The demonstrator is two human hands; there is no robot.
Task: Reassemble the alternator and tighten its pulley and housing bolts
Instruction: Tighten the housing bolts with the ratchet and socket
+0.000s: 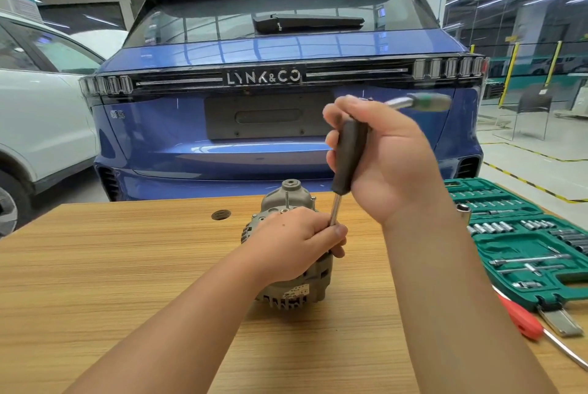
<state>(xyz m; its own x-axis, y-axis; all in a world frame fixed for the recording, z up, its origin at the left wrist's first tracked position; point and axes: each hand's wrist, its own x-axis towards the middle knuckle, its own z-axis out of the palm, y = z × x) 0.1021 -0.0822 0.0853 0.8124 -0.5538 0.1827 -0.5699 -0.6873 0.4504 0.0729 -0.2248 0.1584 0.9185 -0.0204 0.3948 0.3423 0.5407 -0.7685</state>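
Alternator (288, 269): stands on the wooden table (127, 266), about midway along its width and nearer the far edge than the near one; grey finned housing, pulley end up at the far side, a label on the near lower face.
Left hand (294, 245): rests on top of the alternator, fingers curled round the lower end of the driver's metal shaft, steadying it against the housing.
Right hand (381, 161): raised above the alternator, fingers wrapped round the dark handle of the nut driver (348, 158), which stands nearly upright, tilted a little to the right at the top.
Driver tip: hidden under the left hand, so which bolt it sits on cannot be told.
Ratchet handle (423, 102): a blurred chrome and green bar sticks out to the right from the top of the right hand; it seems to be held in the same grip.
Socket set (521, 247): open green case at the table's right edge, sockets in rows, bars in the near compartments.
Red screwdriver (521, 319): lies at the right edge, just in front of the case.
Round grommet (221, 214): set in the tabletop near the far edge, left of the alternator.
Blue car (276, 75): rear end just beyond the far edge.
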